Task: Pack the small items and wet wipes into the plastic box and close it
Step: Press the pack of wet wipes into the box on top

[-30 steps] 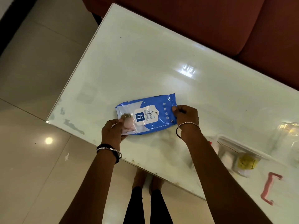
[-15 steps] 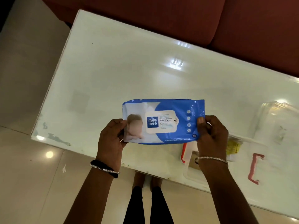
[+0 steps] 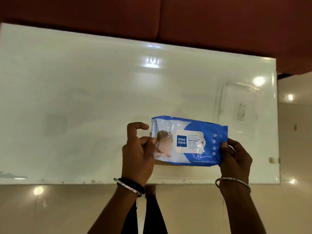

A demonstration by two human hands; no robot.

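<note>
Between the two hands hangs the wet wipes pack (image 3: 189, 141), its left end pinched by the left hand (image 3: 137, 154), its right end by the right hand (image 3: 235, 156).

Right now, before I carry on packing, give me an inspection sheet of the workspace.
Surface: glossy white table, light glare, chipped near edge.
Job's things: wet wipes pack held level above the table's near edge; clear lid lies apart at far right; box hidden under the pack, only a red sliver at its left end.
Clutter: small pale object at right edge, too small to identify.
Grips: left hand pinches the pack's left end; right hand its right end.
Cables: nothing seen.
Surroundings: red sofa behind, tiled floor below.
</note>
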